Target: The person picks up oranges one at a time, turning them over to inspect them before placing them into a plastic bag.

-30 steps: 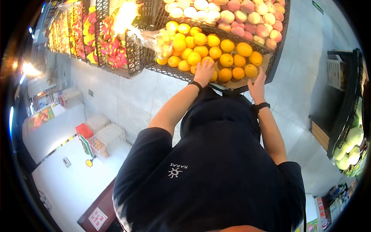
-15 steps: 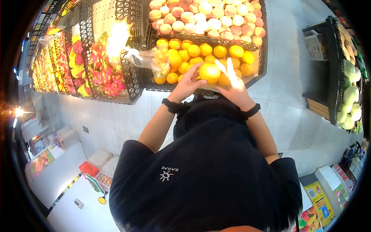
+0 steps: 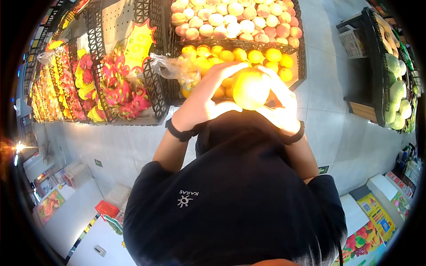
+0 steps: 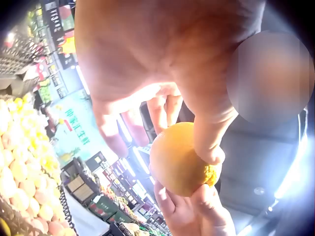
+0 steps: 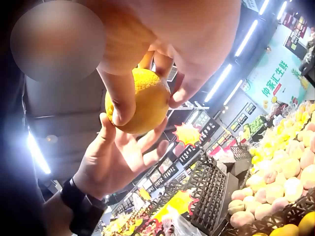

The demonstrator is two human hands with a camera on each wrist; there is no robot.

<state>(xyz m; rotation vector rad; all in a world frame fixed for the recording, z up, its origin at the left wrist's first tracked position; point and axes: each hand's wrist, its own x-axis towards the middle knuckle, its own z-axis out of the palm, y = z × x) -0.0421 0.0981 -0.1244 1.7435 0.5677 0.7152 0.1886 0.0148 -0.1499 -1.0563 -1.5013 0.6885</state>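
Note:
An orange (image 3: 251, 88) is held up between both hands, above the crate of oranges (image 3: 255, 56) and close to the person's chest. My left hand (image 3: 199, 99) grips its left side, and my right hand (image 3: 284, 104) its right side. In the left wrist view the left thumb lies on the orange (image 4: 177, 160) near a rough yellow patch, while the right hand (image 4: 194, 214) pinches it from below. The right wrist view has the right thumb across the orange (image 5: 147, 105), with the left hand (image 5: 110, 162) under it, fingers spread.
Peaches (image 3: 246, 26) fill the section behind the oranges. Crates with dragon fruit (image 3: 120, 84) and a yellow price sign (image 3: 138, 44) stand left, a clear plastic bag (image 3: 171, 68) between. Green melons (image 3: 397, 93) lie on a black stand at right.
Both hands, earlier down at the crate, have lifted an orange and brought it nearer the chest and head camera. The right hand has moved from the crate's edge onto the orange.

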